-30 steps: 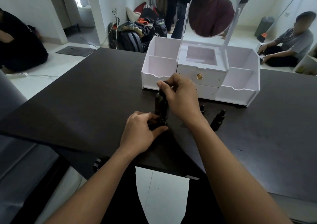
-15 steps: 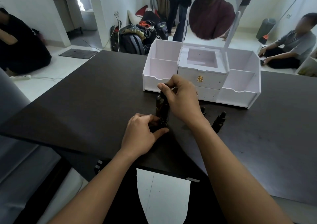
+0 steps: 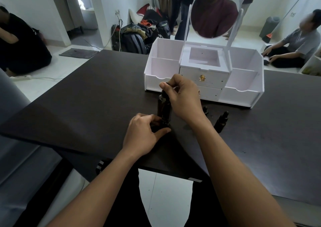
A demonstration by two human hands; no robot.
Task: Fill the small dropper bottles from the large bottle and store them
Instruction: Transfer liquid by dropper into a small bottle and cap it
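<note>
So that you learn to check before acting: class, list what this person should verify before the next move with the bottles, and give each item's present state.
1. Right hand grips the large bottle at its top: ok.
2. Left hand holds its base: ok.
3. Large bottle's cap off: cannot tell, fingers hide it.
4. Small dropper bottle stands capped beside the right forearm: ok.
5. White organizer has open side compartments: ok.

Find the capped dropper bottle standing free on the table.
Head view: the dropper bottle stands on the dark table, right of the right hand, before the white organizer.
</note>
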